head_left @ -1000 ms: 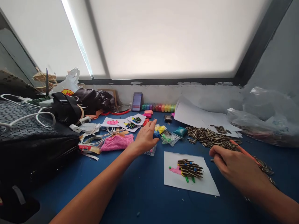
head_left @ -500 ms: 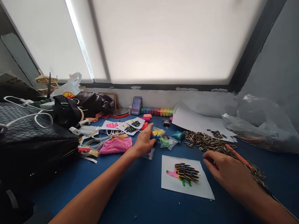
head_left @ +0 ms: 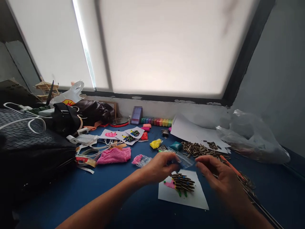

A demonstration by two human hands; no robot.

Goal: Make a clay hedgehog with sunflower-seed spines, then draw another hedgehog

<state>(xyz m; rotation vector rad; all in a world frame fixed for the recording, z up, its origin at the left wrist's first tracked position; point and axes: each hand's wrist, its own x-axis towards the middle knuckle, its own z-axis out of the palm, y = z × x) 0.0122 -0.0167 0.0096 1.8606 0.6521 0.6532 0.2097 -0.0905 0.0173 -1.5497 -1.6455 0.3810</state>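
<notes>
My left hand (head_left: 164, 163) is closed on a small clear plastic bag (head_left: 187, 161), with something blue inside near the fingers. The thumb and fingertips of my right hand (head_left: 219, 176) come together at the bag's far corner. Below lies a white paper (head_left: 200, 200) bearing a clay hedgehog (head_left: 184, 183). It has a pink face, spines of striped sunflower seeds, blue dots and green feet; my left fingers overlap its top edge in view. A pile of sunflower seeds (head_left: 197, 149) lies behind my right hand.
Bagged clay in yellow (head_left: 155, 143), teal (head_left: 175, 146) and pink (head_left: 138, 159) lies around. White sheets (head_left: 190, 128) and a plastic bag (head_left: 257, 143) are at back right. An orange strip (head_left: 231, 166) lies by the seeds. A black bag (head_left: 35, 152) and pink cloth (head_left: 114, 156) are left.
My left hand has come back from the clay packets, bringing the small plastic bag over the hedgehog paper to my right hand. The view has shifted slightly.
</notes>
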